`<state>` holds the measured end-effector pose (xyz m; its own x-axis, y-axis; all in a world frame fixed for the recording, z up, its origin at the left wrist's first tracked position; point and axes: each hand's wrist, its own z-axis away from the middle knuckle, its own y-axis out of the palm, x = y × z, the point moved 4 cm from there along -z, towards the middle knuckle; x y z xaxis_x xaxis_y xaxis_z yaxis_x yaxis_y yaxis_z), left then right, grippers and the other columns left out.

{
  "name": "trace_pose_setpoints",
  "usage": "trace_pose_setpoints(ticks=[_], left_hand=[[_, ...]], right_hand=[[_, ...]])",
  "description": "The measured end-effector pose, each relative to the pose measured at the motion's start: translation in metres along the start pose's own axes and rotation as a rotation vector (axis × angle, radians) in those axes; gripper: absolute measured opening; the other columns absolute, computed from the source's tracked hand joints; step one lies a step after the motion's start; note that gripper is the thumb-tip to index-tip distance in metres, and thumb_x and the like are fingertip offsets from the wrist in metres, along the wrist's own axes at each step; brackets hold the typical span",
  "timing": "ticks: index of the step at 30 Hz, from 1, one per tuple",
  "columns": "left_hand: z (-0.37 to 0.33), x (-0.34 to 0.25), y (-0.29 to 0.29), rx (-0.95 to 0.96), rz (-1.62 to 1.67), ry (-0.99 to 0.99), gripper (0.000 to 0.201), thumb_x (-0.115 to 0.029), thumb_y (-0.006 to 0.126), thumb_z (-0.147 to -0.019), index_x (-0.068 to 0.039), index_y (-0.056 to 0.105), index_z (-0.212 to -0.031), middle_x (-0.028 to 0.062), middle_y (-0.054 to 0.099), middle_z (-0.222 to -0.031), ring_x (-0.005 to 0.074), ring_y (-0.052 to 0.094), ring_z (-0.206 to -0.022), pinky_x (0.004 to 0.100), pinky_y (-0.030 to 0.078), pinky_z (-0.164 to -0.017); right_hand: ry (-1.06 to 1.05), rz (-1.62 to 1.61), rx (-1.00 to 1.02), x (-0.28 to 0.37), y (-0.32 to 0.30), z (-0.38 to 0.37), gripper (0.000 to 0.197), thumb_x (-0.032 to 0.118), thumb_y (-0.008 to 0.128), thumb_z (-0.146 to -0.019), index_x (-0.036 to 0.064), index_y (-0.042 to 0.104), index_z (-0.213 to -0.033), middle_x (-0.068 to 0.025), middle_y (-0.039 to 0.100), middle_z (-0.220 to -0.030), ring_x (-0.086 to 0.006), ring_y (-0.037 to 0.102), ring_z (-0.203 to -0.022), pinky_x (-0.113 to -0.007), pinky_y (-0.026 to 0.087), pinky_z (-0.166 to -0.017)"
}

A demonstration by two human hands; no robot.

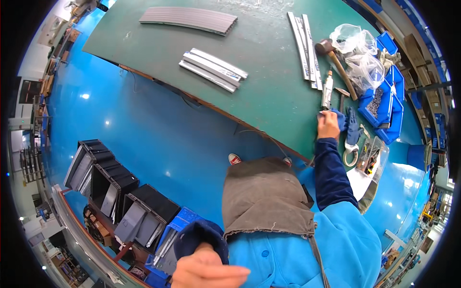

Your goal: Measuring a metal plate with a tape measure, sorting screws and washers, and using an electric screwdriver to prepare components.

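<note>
My right hand (328,126) is at the table's near right edge. Its fingers are closed on a dark blue work glove (341,118), bunched beside and under them. A second blue glove (353,127) lies just to the right. Beyond my fingertips is a white pen-shaped power screwdriver (327,90), its tip pointing away. A small hammer (342,96) and a large mallet (342,67) with a wooden handle lie close by. My left hand (209,268) is low in front of my body, fingers stretched toward the right, with nothing visible in it.
On the green table (269,101) lie grey ribbed panels (189,19), silver profile strips (213,69) and long strips (305,50). Blue parts bins (377,105), plastic bags (362,53) and a clear tool box (372,156) stand right. Black crates (151,211) with panels stand lower left.
</note>
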<state>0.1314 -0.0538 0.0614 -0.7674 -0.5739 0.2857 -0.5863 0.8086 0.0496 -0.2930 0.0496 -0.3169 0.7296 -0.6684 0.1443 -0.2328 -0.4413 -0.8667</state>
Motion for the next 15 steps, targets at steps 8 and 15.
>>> trace_pose_setpoints(ticks=[8, 15], left_hand=[[0.16, 0.039, -0.063, -0.029, -0.272, -1.955, 0.007, 0.003, 0.064, -0.082, 0.001, 0.066, -0.087, 0.0079, 0.068, -0.081, 0.0154, 0.057, -0.067, 0.0235, 0.047, -0.065], [0.285, 0.024, -0.049, -0.449, 0.527, -2.407, 0.025, -0.018, 0.049, -0.099, -0.001, 0.067, -0.091, 0.0085, 0.065, -0.072, 0.0155, 0.057, -0.058, 0.0257, 0.048, -0.062]], right_hand=[[-0.086, -0.644, -0.24, 0.168, -0.15, -0.041, 0.033, -0.009, 0.059, -0.068, 0.0048, 0.069, -0.097, -0.0099, 0.066, -0.093, -0.0242, 0.061, -0.081, -0.031, 0.05, -0.074], [-0.076, -1.127, 0.143, 0.303, -0.106, -0.014, 0.032, -0.005, 0.069, -0.058, 0.0081, 0.069, -0.087, -0.0064, 0.064, -0.085, -0.0211, 0.057, -0.066, -0.029, 0.047, -0.058]])
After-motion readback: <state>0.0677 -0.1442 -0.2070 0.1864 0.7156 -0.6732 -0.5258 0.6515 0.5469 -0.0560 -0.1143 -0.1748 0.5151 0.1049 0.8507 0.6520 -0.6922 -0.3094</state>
